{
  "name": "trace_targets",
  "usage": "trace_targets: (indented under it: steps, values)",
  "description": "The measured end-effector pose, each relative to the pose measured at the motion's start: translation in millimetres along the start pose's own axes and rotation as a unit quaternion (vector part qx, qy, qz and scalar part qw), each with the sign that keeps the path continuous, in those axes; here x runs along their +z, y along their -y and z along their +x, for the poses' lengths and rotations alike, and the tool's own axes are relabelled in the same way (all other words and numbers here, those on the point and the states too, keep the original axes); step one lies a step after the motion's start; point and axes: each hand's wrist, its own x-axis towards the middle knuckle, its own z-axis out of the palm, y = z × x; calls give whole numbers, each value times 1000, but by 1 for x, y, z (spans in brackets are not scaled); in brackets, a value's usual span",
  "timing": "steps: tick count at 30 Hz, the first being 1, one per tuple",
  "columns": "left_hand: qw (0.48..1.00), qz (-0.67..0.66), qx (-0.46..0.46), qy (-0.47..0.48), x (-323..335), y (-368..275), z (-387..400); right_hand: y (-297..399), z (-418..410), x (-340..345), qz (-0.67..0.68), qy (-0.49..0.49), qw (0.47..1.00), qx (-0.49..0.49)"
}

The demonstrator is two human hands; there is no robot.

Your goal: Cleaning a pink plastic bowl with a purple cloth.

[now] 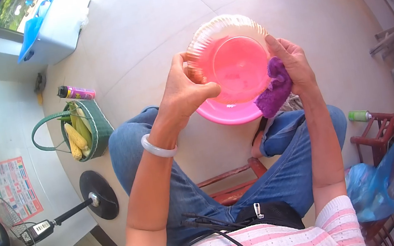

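A see-through dish with a fluted rim (224, 26) is held up in both hands, in front of the knees. My left hand (186, 92) grips its left side, the thumb lying across the near left part. At the right edge, my right hand (295, 65) pinches the rim and also holds a purple cloth (274, 95), which hangs below the fingers against the dish. Beneath the dish is a pink plastic basin (228, 115); its pink shows through the clear bottom. Most of the basin is hidden, so its contents cannot be made out.
Left on the floor are a green woven basket (100, 132) of corn cobs, a purple spray can (78, 92) and a standing fan (98, 196). A storage box (56, 41) stands farther off. Rightward are a red wooden chair (376, 135), a green can (359, 116) and a blue plastic bag (377, 187).
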Motion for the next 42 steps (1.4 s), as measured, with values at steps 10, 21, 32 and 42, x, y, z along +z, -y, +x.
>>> trace_targets:
  steps: [10,21,32,42]
  values:
    - [985,-63,157,17,-1,4,0,3,1,-8,16,22,1000,-1]
    - [964,-125,228,-50,1,3,-3,-3,3,-18,80,129,988,-36]
    - [949,123,254,-143,5,1,0,-6,-4,-5,-18,107,992,-68]
    - [968,-3,199,-151,3,7,10,-1,-12,11,-90,101,989,-63]
